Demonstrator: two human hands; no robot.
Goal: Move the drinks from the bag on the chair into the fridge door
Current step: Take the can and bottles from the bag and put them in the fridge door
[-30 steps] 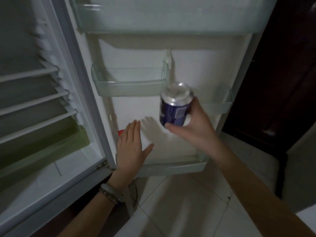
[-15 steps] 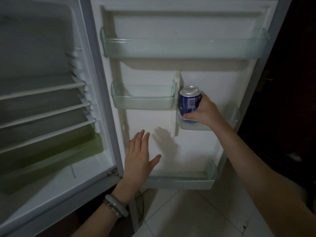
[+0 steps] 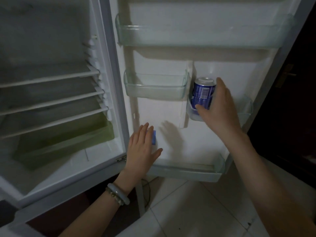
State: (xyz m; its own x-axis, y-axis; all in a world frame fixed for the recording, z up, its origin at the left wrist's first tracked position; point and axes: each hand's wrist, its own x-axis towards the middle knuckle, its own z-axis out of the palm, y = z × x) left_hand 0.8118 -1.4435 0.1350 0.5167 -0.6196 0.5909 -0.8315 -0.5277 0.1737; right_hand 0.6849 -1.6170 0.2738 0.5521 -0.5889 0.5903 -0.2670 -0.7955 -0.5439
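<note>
A blue drink can [image 3: 202,93] with a silver top stands upright in the small clear bin [image 3: 244,112] on the right of the open fridge door [image 3: 171,117]. My right hand [image 3: 219,108] is loose around the can, with straightened fingers along its right side and the thumb across its lower front. My left hand [image 3: 142,151] lies flat and spread against the door's lower inner panel, partly covering a small blue patch [image 3: 154,137]. The bag and the chair are out of view.
The door has a wide top bin [image 3: 205,36], a middle left bin [image 3: 155,89] and a bottom shelf [image 3: 188,171]. To the left are the fridge's wire shelves [image 3: 51,101] and green drawer [image 3: 68,139]. A dark door [image 3: 290,100] stands right; tiled floor [image 3: 196,211] lies below.
My right hand carried the can up and right and set it down into the small right bin, then its fingers straightened. My left hand stayed flat on the door.
</note>
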